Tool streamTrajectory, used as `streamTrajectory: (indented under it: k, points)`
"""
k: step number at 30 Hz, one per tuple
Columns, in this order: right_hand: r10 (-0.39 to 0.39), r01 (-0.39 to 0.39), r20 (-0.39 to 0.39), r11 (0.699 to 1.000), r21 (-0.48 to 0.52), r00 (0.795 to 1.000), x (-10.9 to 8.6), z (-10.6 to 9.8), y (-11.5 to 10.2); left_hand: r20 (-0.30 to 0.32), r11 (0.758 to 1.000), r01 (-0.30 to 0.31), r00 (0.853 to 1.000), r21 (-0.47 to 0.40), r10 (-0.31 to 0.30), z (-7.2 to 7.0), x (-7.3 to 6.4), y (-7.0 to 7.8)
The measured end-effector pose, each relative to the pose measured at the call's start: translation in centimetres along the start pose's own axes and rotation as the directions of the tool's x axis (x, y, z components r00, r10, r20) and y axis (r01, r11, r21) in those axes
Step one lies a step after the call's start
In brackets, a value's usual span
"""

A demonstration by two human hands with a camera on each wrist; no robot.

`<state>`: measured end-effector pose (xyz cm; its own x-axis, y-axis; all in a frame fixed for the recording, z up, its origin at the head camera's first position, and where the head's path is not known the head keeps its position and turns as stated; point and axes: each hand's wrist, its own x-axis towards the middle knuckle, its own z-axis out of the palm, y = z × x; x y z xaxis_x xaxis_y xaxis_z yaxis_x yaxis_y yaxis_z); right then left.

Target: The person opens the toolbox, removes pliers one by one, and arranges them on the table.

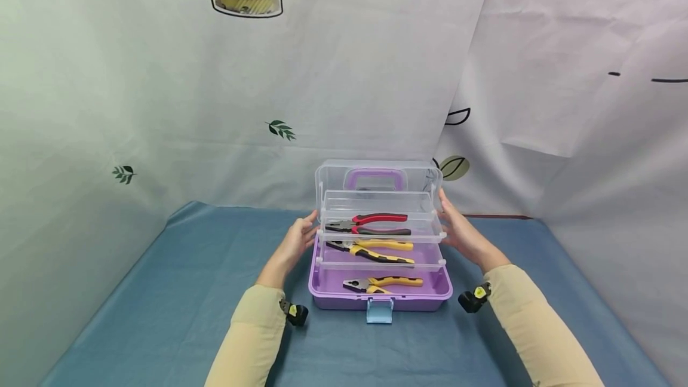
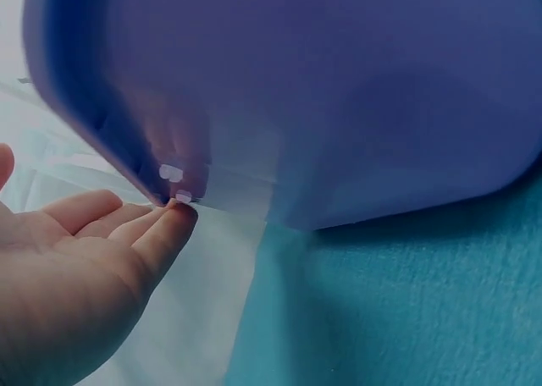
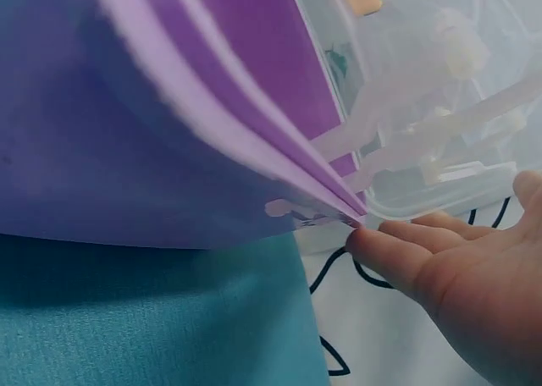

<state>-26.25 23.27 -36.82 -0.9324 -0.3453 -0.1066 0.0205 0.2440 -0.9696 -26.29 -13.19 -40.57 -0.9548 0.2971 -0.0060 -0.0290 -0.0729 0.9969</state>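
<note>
A purple toolbox (image 1: 344, 303) stands with its clear lid (image 1: 332, 179) raised and its clear trays (image 1: 424, 237) fanned out in steps. Pliers with red and black handles (image 1: 380, 218) lie in an upper tray. Yellow-and-black pliers (image 1: 384, 255) lie one step lower, and another yellow-handled pair (image 1: 398, 281) is in the purple base. My left hand (image 1: 294, 242) is at the box's left rear, its extended fingertips right at the rim in the left wrist view. On the opposite side, my right hand (image 3: 466, 276) touches the rear corner with fingers extended, near the lid hinge.
A blue cloth (image 1: 188, 303) covers the table under the box. Behind it hangs a pale curtain (image 1: 215, 106) with leaf prints. A light blue latch (image 1: 379, 313) hangs down at the box's front. Each wrist wears a small black camera (image 1: 473, 300).
</note>
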Motion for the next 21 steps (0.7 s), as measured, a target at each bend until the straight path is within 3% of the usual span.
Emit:
streamTrajectory:
  k: [21]
  points:
    - [-0.015, 0.016, -0.031, 0.999, 0.028, 0.999, 0.8, 0.1, 1.2, -0.038, 0.995, -0.044, 0.998, -0.084, 0.041, 0.1, 0.6, -0.7]
